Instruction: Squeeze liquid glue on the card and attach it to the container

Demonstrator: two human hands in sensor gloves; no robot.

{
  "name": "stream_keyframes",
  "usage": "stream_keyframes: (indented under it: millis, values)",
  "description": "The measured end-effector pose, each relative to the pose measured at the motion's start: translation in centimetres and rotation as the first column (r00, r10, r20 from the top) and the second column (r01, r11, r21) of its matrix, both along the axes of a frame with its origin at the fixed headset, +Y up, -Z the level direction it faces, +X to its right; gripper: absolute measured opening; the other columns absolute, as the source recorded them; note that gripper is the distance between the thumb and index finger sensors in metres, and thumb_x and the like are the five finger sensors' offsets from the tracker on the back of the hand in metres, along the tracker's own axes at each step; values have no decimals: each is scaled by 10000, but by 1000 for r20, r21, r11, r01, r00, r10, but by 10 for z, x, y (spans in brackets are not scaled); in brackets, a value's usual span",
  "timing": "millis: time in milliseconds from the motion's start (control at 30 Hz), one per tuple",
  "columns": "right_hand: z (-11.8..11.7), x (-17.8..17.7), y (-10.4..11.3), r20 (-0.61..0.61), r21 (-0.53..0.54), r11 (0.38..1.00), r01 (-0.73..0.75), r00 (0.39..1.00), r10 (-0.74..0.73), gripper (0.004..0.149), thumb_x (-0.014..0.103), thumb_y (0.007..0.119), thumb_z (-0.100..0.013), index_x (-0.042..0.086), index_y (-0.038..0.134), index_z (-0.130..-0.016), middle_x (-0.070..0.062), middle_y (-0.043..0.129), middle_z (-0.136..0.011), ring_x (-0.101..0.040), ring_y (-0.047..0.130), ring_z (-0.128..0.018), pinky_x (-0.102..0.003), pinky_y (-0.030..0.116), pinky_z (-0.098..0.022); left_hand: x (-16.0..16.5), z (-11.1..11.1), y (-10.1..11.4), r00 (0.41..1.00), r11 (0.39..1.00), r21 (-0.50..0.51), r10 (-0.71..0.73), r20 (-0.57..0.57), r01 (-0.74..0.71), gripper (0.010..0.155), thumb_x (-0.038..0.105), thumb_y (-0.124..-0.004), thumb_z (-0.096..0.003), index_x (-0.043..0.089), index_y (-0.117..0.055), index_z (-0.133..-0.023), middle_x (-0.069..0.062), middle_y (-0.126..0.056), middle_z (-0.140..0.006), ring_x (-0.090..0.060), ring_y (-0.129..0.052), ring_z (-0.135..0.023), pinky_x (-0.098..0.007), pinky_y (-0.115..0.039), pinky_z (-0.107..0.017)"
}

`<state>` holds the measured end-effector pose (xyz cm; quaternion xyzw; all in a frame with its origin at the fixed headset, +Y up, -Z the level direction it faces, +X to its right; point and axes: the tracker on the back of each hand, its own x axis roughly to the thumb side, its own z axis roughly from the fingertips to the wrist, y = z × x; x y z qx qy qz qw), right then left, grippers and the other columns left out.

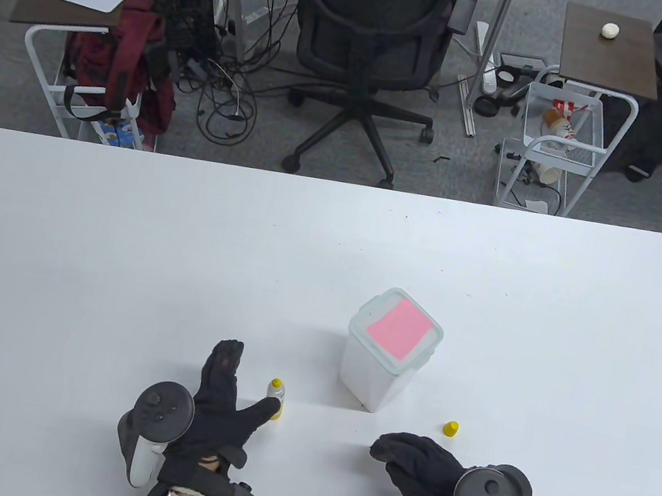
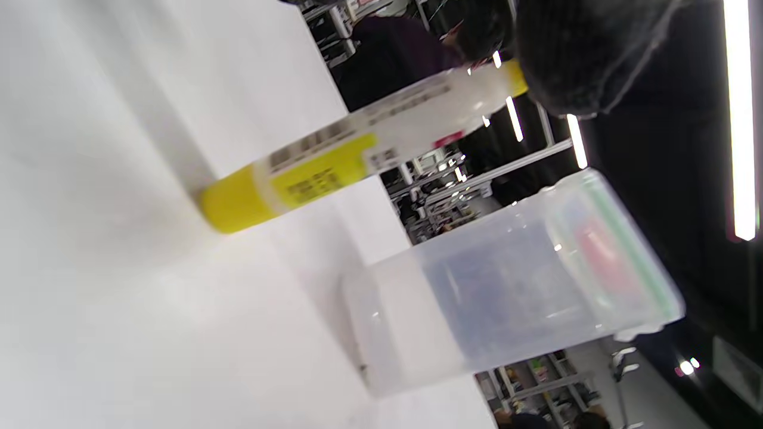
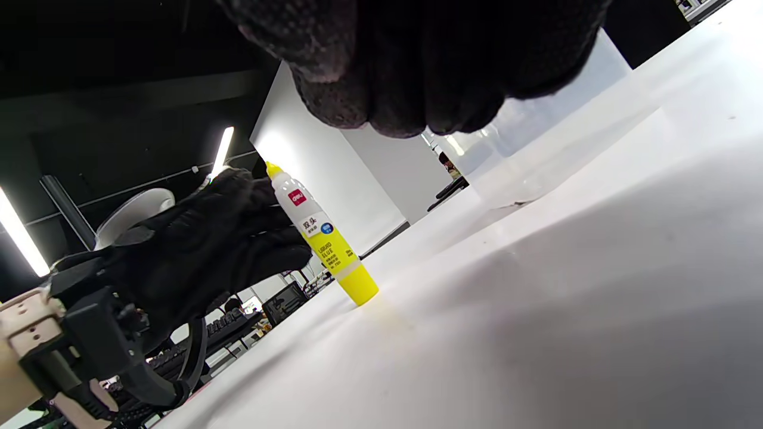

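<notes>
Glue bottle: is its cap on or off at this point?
Off. The glue bottle stands upright with its bare yellow nozzle showing, and the yellow cap lies on the table apart from it, near the right hand.

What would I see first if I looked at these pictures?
The bright pink card on the lid of the clear container mid-table. Next, the yellow glue bottle standing beside the left hand, and its yellow cap lying alone near the right hand.
</notes>
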<state>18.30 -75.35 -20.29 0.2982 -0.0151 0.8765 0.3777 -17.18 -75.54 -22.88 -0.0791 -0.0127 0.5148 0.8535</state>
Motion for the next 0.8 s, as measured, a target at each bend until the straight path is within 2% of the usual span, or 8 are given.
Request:
stream_keyframes:
  millis: [167, 200, 267, 300, 433, 533, 667, 800]
  values:
    - [1, 0, -1, -1, -5, 1000, 2, 1000, -2, 372, 277, 672, -573, 174, 775, -916, -108, 795, -954, -346, 841, -762, -479, 743, -598, 13, -13, -16, 990, 988, -85, -122, 74, 128, 950, 529, -875, -405, 374, -260, -1113, 52, -331, -1227, -270, -487, -1149, -352, -523, -872]
    - [1, 0, -1, 1, -4, 1000, 5, 1000, -5, 373, 276, 673, -572, 172, 774, -916, -108, 796, -952, -347, 841, -761, -480, 744, -597, 15, -13, -18, 991, 988, -94, -115, 70, 122, 871, 504, -859, -431, 391, -324, -1109, 62, -354, -1224, -258, -493, -1148, -346, -525, -871]
    - [0, 2, -1, 6, -10, 1000, 14, 1000, -14, 374, 275, 673, -572, 170, 775, -916, -111, 797, -952, -349, 840, -761, -481, 742, -597, 16, -13, -20, 998, 993, -98, -61, 27, 63, 621, 460, -819, -469, 398, -567, -1033, 96, -527, -1185, -235, -578, -1124, -337, -574, -852]
    - [0, 3, -1, 10, -16, 1000, 16, 1000, -16, 373, 274, 673, -573, 170, 774, -917, -113, 794, -953, -350, 838, -762, -483, 740, -598, 16, -13, -20, 999, 995, -96, -27, 42, 31, 592, 448, -814, -479, 381, -583, -1021, 101, -601, -1145, -232, -605, -1111, -342, -586, -843]
    - [-2, 9, -1, 52, -41, 999, 24, 998, -22, 377, 267, 674, -577, 157, 771, -924, -122, 788, -958, -362, 827, -768, -493, 728, -603, 16, -6, -16, 998, 999, -42, 33, 57, -31, 584, 481, -813, -468, 356, -606, -999, 67, -712, -1039, -234, -741, -1013, -357, -664, -788]
    - [-6, 20, 4, 175, -33, 999, -13, 984, 19, 385, 258, 673, -581, 143, 761, -938, -141, 769, -972, -383, 806, -781, -506, 710, -610, 20, -1, -8, 993, 997, 12, 79, 88, -80, 579, 496, -810, -462, 341, -619, -986, 52, -735, -1004, -242, -780, -966, -364, -695, -755]
    - [-11, 41, 8, 390, -33, 986, -162, 907, 162, 416, 266, 685, -585, 130, 724, -977, -169, 733, -999, -408, 773, -803, -518, 688, -620, 31, 2, -1, 981, 990, 50, 122, 148, -131, 573, 511, -809, -456, 337, -627, -971, 47, -755, -968, -237, -817, -920, -363, -738, -721]
    - [-16, 46, 2, 433, -102, 928, -357, 824, 365, 494, 305, 709, -583, 150, 648, -1048, -177, 689, -1041, -413, 752, -829, -517, 676, -638, 42, 3, 2, 968, 986, 52, 147, 203, -161, 572, 513, -816, -452, 336, -636, -965, 39, -767, -946, -238, -838, -886, -366, -764, -693]
